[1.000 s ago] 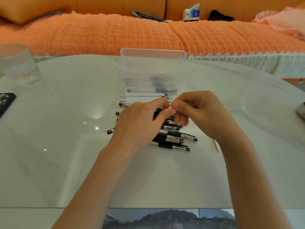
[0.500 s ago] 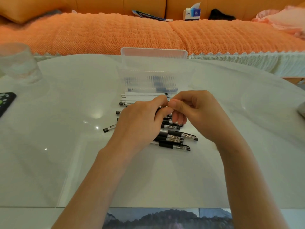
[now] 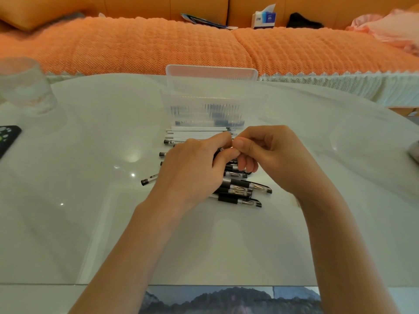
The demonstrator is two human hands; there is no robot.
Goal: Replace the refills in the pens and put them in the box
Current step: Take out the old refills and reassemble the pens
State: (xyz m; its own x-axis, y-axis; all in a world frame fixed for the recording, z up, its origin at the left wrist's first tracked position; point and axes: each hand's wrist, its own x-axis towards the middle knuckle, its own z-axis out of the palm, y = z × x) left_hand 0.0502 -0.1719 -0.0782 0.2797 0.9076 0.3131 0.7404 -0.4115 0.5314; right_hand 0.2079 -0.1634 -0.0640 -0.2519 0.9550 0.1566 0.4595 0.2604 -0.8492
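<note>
My left hand (image 3: 192, 168) is closed around a black pen whose rear end (image 3: 149, 179) sticks out to the lower left. My right hand (image 3: 267, 155) pinches the pen's front tip where both hands meet, above a heap of black pens (image 3: 242, 191) on the white table (image 3: 79, 211). White refills (image 3: 197, 132) lie in a row just behind the hands. The clear plastic box (image 3: 213, 105) stands open beyond them, with dark pens showing through its ribbed wall.
A drinking glass (image 3: 25, 87) stands at the far left, a black phone (image 3: 6, 138) near the left edge. An orange sofa (image 3: 158, 46) with a tissue box (image 3: 264, 18) runs behind the table. A grey object (image 3: 414, 150) pokes in at the right edge.
The pen's rear end has slid further out to the lower left from under my left hand. Both hands stay together at the pen's tip.
</note>
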